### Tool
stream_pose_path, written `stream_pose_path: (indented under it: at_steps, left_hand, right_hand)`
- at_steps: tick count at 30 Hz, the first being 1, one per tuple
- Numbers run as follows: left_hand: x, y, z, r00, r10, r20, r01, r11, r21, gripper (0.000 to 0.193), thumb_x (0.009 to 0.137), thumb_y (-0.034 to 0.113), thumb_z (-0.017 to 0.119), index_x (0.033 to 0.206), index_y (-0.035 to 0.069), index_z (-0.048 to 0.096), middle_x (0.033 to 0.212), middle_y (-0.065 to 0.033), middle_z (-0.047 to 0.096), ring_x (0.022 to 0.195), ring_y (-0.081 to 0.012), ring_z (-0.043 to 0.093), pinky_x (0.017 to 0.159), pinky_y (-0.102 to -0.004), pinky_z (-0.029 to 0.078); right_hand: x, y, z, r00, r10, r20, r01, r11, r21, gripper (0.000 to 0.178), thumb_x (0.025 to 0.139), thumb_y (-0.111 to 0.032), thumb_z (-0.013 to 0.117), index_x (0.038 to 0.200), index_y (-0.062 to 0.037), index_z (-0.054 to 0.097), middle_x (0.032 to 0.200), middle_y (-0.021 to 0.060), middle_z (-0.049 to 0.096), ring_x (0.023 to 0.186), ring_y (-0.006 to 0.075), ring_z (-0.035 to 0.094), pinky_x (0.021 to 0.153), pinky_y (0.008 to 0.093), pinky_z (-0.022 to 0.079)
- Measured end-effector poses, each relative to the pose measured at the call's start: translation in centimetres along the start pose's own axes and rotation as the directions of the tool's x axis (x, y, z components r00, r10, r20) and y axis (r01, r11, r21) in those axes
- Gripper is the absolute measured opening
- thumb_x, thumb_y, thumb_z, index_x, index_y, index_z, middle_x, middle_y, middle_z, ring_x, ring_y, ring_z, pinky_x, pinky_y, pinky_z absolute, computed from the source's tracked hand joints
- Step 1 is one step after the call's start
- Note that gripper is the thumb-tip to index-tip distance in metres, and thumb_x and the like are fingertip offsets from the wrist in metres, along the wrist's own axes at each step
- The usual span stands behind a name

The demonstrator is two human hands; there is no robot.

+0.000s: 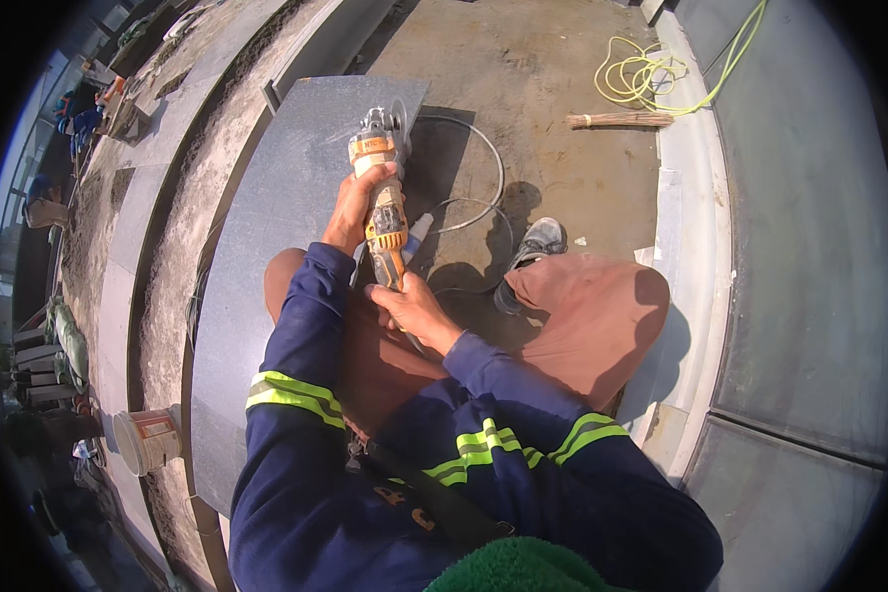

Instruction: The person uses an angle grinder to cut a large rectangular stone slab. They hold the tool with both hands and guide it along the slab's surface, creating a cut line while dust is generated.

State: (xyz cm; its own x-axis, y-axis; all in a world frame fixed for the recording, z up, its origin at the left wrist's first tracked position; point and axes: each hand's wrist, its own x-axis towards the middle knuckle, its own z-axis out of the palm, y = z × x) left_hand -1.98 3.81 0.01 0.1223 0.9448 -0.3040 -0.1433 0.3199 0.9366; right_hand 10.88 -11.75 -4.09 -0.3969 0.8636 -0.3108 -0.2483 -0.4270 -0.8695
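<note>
An orange and grey angle grinder (386, 229) lies lengthwise in both my hands, its head pointing away from me. My left hand (353, 205) wraps round the body just behind the head. Nearer to me, my right hand (414, 308) is closed round the rear handle. The grinder's disc (400, 118) is at the right edge of a large grey stone slab (266, 227); whether it touches the slab I cannot tell. The disc looks blurred. A grey cord (498, 168) loops on the ground to the right of the grinder.
A bundle of thin sticks (620, 120) and a coiled yellow-green hose (651, 84) lie at the far right beside a pale ledge (696, 197). On the left stands a white bucket (148, 441) by long stone strips. Other people (84, 123) are at the far left.
</note>
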Motion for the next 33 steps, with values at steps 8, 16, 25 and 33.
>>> stream_pose_path:
  at_steps: [8, 16, 25, 33]
  left_hand:
    - [-0.5, 1.7, 6.7, 0.995, -0.005, 0.100, -0.016, 0.977, 0.212, 0.052, 0.090, 0.037, 0.077, 0.122, -0.001, 0.061, 0.094, -0.0133, 0.071, 0.077, -0.0222, 0.072, 0.068, -0.0362, 0.061]
    - [3.0, 5.9, 7.4, 0.988, -0.013, 0.156, -0.054, 0.907, 0.418, 0.053, 0.090, 0.035, 0.077, 0.127, 0.000, 0.061, 0.096, -0.0123, 0.070, 0.077, -0.0209, 0.071, 0.068, -0.0353, 0.060]
    - [18.3, 3.9, 1.7, 0.984, -0.072, 0.161, 0.005, 0.924, 0.382, 0.057, 0.092, 0.040, 0.077, 0.129, 0.000, 0.061, 0.101, -0.0137, 0.073, 0.080, -0.0194, 0.072, 0.072, -0.0342, 0.061]
    - [28.1, 2.3, -0.8, 0.962, -0.212, 0.175, 0.125, 0.905, 0.406, 0.061, 0.096, 0.042, 0.072, 0.136, -0.002, 0.057, 0.106, -0.0165, 0.074, 0.085, -0.0217, 0.074, 0.074, -0.0372, 0.062]
  right_hand:
    - [-3.0, -1.2, -1.3, 0.986, -0.094, -0.137, 0.108, 0.990, 0.094, 0.050, 0.098, -0.023, 0.075, 0.129, -0.0033, 0.041, 0.084, 0.0062, 0.063, 0.057, 0.0125, 0.062, 0.049, 0.0293, 0.050]
    - [2.4, -3.2, 1.4, 0.901, -0.269, -0.341, 0.326, 0.938, 0.121, 0.072, 0.094, -0.018, 0.077, 0.142, -0.0049, 0.025, 0.081, 0.0147, 0.063, 0.053, 0.0219, 0.063, 0.046, 0.0383, 0.050]
    - [16.5, -2.1, -0.4, 0.831, -0.283, -0.478, 0.323, 0.947, 0.001, 0.071, 0.090, -0.019, 0.076, 0.138, 0.0020, 0.028, 0.082, 0.0200, 0.065, 0.067, 0.0314, 0.067, 0.059, 0.0424, 0.054]
    - [24.9, -3.5, -3.6, 0.837, -0.168, -0.521, 0.160, 0.985, -0.061, 0.068, 0.088, -0.022, 0.072, 0.134, 0.0037, 0.030, 0.094, 0.0336, 0.070, 0.083, 0.0484, 0.074, 0.074, 0.0528, 0.059]
